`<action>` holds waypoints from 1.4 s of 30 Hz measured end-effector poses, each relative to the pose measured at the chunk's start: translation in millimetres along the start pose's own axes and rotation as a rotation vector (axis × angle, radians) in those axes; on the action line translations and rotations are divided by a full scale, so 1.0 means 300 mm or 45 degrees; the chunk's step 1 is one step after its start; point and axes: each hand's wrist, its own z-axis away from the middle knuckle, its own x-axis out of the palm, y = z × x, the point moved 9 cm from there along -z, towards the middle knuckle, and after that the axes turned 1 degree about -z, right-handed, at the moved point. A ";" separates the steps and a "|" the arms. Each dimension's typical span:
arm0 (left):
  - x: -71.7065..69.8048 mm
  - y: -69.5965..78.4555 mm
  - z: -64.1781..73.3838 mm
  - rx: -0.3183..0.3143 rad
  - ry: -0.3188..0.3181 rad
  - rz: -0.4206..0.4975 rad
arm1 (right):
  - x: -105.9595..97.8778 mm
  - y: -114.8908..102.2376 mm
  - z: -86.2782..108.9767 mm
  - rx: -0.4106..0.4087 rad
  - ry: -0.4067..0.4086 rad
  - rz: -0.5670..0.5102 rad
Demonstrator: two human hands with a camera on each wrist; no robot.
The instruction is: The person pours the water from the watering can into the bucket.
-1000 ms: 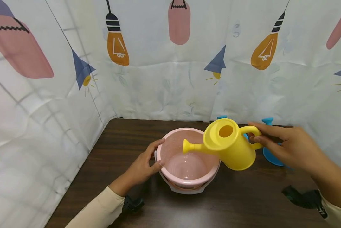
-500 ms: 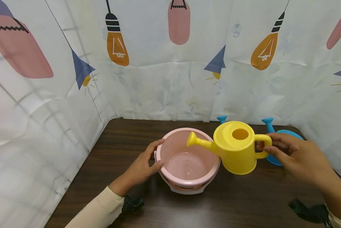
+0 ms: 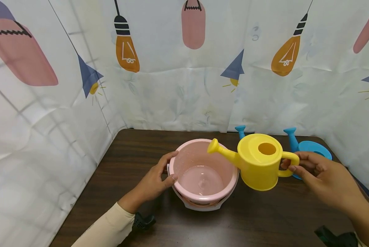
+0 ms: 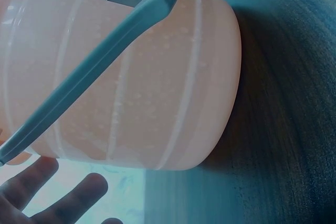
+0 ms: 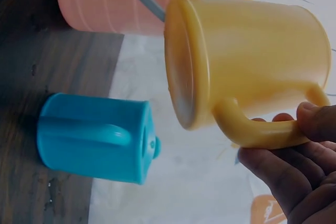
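Observation:
A pink bucket (image 3: 203,199) with a grey bail handle (image 4: 94,66) stands on the table, a little clear water in its bottom. My left hand (image 3: 155,178) grips its left rim between thumb and fingers; some of those fingers extend past the wall in the left wrist view. To the bucket's right, a yellow watering can (image 3: 260,164) is held up off the table, nearly upright. My right hand (image 3: 326,178) pinches its loop handle, and its spout points left over the bucket's rim. Water flow from the spout is not visible.
Behind the yellow can are two blue watering cans, one (image 3: 315,149) at the back right and another whose spout (image 3: 240,130) shows. The dark wooden table (image 3: 135,151) meets a printed white curtain (image 3: 172,96) at the back and left.
My right hand has drawn the yellow watering can rightward and tipped it back from a pouring tilt to nearly upright, its spout rising. The left hand and bucket have stayed put.

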 end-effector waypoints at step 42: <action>0.001 -0.004 0.001 -0.011 -0.008 0.031 | -0.069 0.154 0.019 0.349 0.291 0.053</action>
